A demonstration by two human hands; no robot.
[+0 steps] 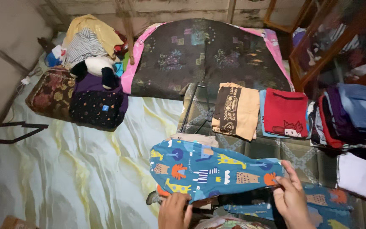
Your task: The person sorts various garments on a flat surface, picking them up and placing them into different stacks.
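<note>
A: Where is the blue cloth (208,169)?

B: It lies low in the middle, over a green mat (276,148), just beside the pale sheet (64,169). It has animals on it.

A: What are the hands doing?

B: The left hand (174,210) rests curled on the cloth's near edge. Whether it pinches the cloth is hard to tell. The right hand (291,197) is closed on the cloth's right end, fingers and thumb pinching it.

A: What could go wrong?

B: Probably the left side could slip and bunch up, since that hand only seems to press. A hard pull from the right might drag it crooked.

A: Which way does it point?

B: It is long from left to right. The wide end is left, the narrow end points right, toward the red shirt (285,112) pile.
</note>
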